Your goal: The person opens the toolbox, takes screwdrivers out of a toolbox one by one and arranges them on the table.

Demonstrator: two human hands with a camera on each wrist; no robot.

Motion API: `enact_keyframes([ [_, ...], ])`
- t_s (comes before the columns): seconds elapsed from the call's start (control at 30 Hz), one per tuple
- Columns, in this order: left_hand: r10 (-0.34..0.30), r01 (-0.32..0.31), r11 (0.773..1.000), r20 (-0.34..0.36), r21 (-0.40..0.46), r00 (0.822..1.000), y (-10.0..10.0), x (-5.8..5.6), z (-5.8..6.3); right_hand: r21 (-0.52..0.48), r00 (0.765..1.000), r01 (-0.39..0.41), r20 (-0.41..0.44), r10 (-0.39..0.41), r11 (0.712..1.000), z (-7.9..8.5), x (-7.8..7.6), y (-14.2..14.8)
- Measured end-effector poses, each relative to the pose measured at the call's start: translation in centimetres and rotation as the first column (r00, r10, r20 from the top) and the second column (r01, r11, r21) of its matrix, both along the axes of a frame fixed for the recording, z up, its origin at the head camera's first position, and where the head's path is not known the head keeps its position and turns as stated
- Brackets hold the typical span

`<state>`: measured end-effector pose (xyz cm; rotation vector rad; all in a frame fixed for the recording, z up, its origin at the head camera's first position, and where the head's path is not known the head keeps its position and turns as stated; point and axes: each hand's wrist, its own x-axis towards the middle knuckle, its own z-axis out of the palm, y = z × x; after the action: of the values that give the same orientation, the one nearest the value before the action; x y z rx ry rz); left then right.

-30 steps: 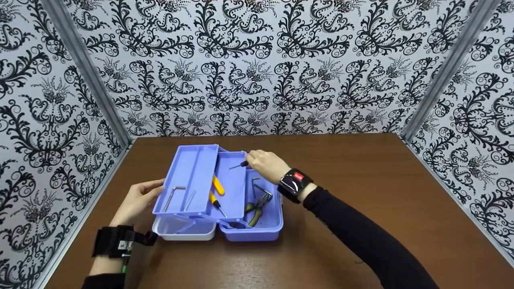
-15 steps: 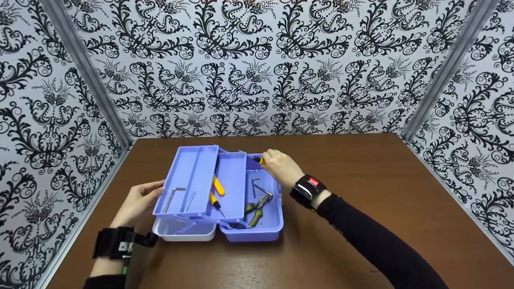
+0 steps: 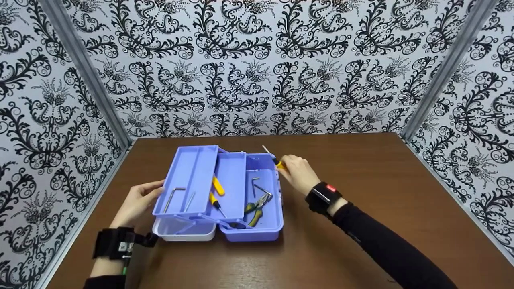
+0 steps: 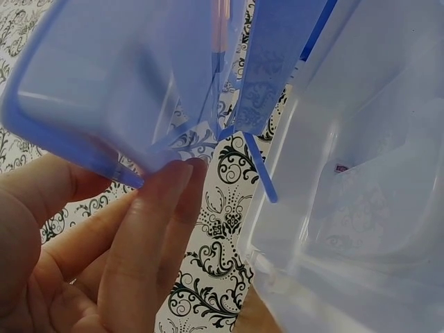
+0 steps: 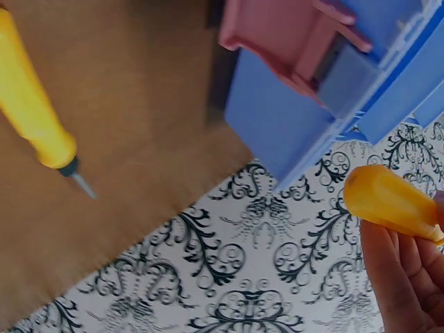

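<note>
A purple toolbox (image 3: 263,236) stands unfolded on the table, its tiers spread apart. At its left, my left hand (image 3: 138,200) pinches the upper tray (image 3: 196,160) by the edge; thumb and fingers show around that rim (image 4: 76,163) in the left wrist view. Beyond the box's right wall, my right hand (image 3: 299,172) holds a screwdriver (image 3: 278,162) by its yellow handle, the shaft pointing up and left. The handle's rounded end (image 5: 381,198) shows in the right wrist view. Another yellow screwdriver (image 5: 41,104) lies on the table there; the head view hides it behind the right arm.
The upper tray holds hex keys (image 3: 172,198). Yellow-handled tools, one a screwdriver (image 3: 216,204), lie in the middle tray (image 3: 233,172). Pliers (image 3: 259,206) and more hex keys (image 3: 255,186) lie in the bottom. A whitish lid (image 3: 184,237) rests on the brown table (image 3: 341,160).
My right hand has lifted the screwdriver out from over the middle tray and carried it right, past the box's wall; its shaft now tilts upward. My left hand has stayed at the tray.
</note>
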<state>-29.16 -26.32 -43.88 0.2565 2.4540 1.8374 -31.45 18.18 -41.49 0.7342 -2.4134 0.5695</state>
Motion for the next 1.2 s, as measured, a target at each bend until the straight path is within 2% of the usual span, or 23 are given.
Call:
enact_keyframes([
  [0.2, 0.007, -0.007, 1.0, 0.0, -0.012, 1.0, -0.1, 0.1, -0.1, -0.053, 0.99, 0.099, 0.111, -0.093, 0.994, -1.1, 0.5, 2.3],
  [0.47, 0.017, -0.017, 0.999, 0.005, -0.032, 1.0, -0.2, 0.2, 0.0, -0.082, 0.935, 0.231, 0.295, -0.197, 0.97, -2.1, 0.9, 5.5],
  [0.8, 0.01, -0.01, 1.0, 0.033, 0.012, 0.999, -0.1, 0.1, -0.1, -0.095, 0.897, 0.306, 0.361, -0.253, 0.947, -3.3, 0.8, 8.5],
  [0.9, 0.01, -0.01, 1.0, 0.041, 0.021, 0.999, -0.1, 0.1, -0.2, -0.1, 0.861, 0.319, 0.446, -0.244, 0.942, -3.6, 0.8, 9.2],
  [1.03, 0.009, -0.01, 1.0, 0.048, 0.019, 0.999, -0.1, 0.0, -0.2, -0.068, 0.794, 0.332, 0.559, -0.24, 0.941, -4.0, 0.8, 10.1],
  [1.2, 0.012, -0.012, 1.0, 0.036, 0.011, 0.999, -0.1, 0.1, -0.1, -0.05, 0.745, 0.349, 0.621, -0.245, 0.936, -4.6, 0.6, 10.8],
])
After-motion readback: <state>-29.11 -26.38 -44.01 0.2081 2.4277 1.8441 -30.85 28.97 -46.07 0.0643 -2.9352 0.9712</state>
